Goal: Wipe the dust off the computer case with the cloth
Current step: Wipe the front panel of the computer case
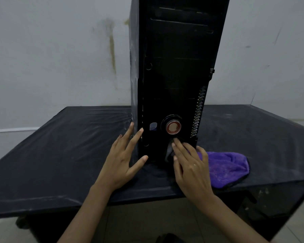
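Observation:
A tall black computer case [175,67] stands upright on a black table [60,155], its front panel facing me with a round red-ringed button low down. My left hand [123,158] rests with straight, spread fingers against the case's lower left edge. My right hand [191,165] presses part of a purple cloth [226,167] with straight fingers against the bottom of the front panel, just under the button. Most of the cloth lies bunched on the table to the right of the case.
The table's surface looks dusty, and its front edge [112,199] runs close to me. A stained pale wall [60,50] stands right behind the table. Tiled floor [147,218] shows below.

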